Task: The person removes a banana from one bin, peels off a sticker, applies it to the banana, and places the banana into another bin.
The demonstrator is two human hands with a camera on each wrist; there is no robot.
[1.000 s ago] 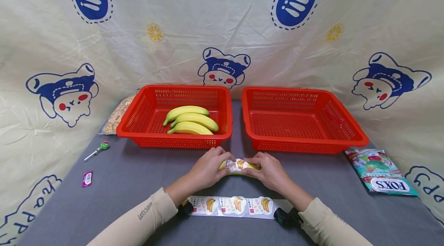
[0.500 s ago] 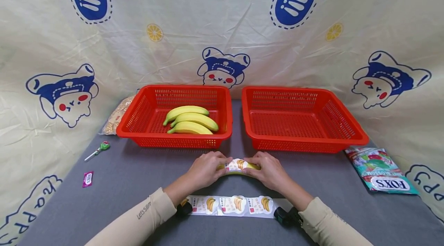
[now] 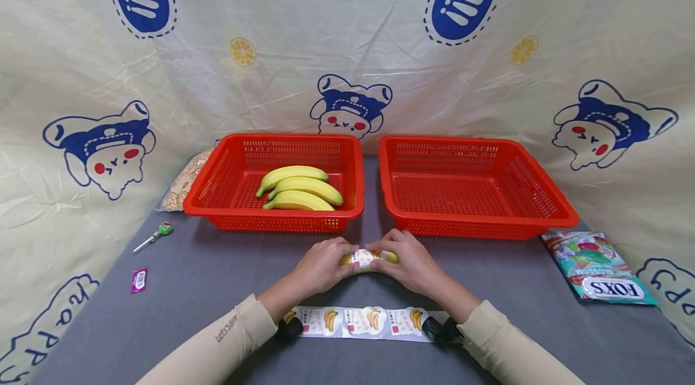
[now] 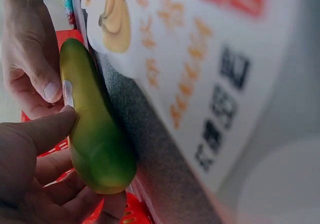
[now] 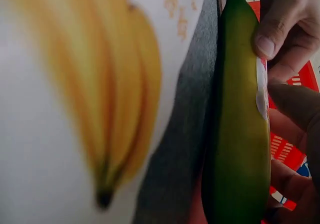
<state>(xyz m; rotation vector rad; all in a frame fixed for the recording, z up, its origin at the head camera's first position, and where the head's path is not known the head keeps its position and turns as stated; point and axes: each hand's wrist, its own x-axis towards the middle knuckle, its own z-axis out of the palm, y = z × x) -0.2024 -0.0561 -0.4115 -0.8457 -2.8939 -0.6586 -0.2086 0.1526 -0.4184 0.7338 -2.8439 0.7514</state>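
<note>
In the head view a banana [image 3: 392,257] lies crosswise on the grey cloth between the two hands, with a white label [image 3: 362,258] with banana pictures on its top. My left hand [image 3: 324,263] grips the banana's left end, thumb on the near side. My right hand [image 3: 408,259] holds it right of the middle, thumb and fingers on the label; the banana's right tip shows beyond them. In the right wrist view the label's edge [image 5: 261,97] stands slightly off the green-yellow peel. Nearer the body lies a strip of banana stickers [image 3: 365,321], its ends partly hidden by the wrist cameras.
Behind the hands stand a red basket [image 3: 217,211] with several bananas [image 3: 298,183] and a second red basket [image 3: 483,225] on the right. A lollipop [image 3: 157,234] and small purple packet [image 3: 139,280] lie left. A candy bag [image 3: 599,267] lies right, a clear bag [image 3: 184,183] back left.
My right hand has slid left along the banana onto the label, uncovering the banana's right tip. My left hand, earlier shifted slightly, now stays nearly in place.
</note>
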